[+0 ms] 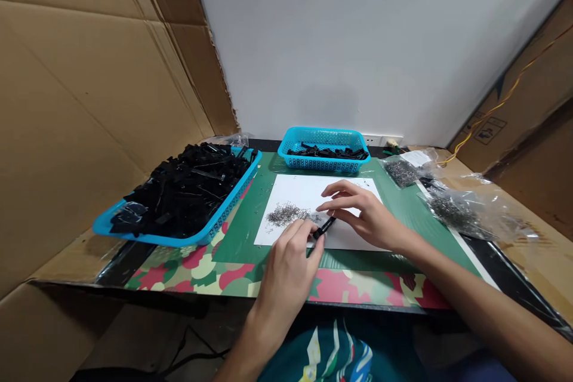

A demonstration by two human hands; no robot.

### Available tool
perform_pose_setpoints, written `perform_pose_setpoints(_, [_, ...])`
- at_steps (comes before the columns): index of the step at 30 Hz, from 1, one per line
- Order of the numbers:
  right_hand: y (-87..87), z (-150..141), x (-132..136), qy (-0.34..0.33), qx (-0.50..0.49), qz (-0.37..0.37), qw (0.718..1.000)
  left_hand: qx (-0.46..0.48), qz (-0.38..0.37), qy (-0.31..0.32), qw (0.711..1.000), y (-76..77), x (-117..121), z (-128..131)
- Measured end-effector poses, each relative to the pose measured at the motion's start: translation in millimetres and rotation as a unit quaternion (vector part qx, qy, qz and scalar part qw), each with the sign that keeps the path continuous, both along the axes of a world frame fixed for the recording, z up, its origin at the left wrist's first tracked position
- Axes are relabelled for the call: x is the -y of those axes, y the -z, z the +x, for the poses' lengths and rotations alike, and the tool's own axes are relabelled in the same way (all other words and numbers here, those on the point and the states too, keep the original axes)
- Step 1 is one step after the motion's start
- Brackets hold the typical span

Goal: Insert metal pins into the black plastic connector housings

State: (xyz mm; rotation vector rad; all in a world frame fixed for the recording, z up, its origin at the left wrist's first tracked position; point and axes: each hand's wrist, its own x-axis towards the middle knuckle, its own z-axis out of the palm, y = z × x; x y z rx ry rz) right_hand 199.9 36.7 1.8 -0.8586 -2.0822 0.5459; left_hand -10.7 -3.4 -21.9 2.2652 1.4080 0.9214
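Note:
A short, narrow black plastic piece (326, 226) is held between the thumb and fingers of my left hand (293, 253), above the front edge of a white sheet (358, 241). My right hand (362, 215) is at the far end of that piece, thumb and forefinger drawn close together. Whatever may be between those fingertips is too small to make out; its other fingers are bent and raised. Just beyond my left hand, a heap of tiny bent metal wire pieces (286, 213) lies on the sheet, some scattered around it.
At left stands a large blue basket (203, 239) heaped with black parts (183, 185). A smaller blue basket (324, 163) at the back holds similar parts. Clear bags of small metal pieces (461, 215) lie at right. Cardboard (89, 71) walls the left side; a green mat (242, 221) covers the table.

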Motion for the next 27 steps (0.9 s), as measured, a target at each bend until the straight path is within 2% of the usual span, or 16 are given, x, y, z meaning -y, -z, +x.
perform_pose_setpoints(3, [1.3, -10, 1, 0.023, -0.092, -0.075, 0.993, -0.017, 0.010, -0.003, 1.000, -0.6, 2, 2])
perform_pose_setpoints(7, [8.8, -20, 2, 0.043, -0.214, -0.186, 0.958, -0.027, 0.025, -0.006, 0.999, -0.9, 3, 4])
perform_pose_setpoints(11, [13.8, -24, 2, 0.059, -0.273, -0.211, 0.937, -0.028, 0.034, -0.005, 0.999, -0.2, 2, 4])
perform_pose_setpoints(20, [21.1, -29, 4, 0.070, -0.202, -0.175, 0.961, -0.043, 0.049, -0.007, 0.998, -0.9, 2, 5])
perform_pose_setpoints(24, [19.3, -30, 6, 0.095, -0.133, -0.129, 0.978, -0.052, 0.052, -0.009, 0.997, -0.2, 3, 5])
perform_pose_setpoints(27, [16.5, -29, 7, 0.089, -0.104, -0.115, 0.984, -0.042, 0.049, -0.007, 0.998, 0.2, 4, 6])
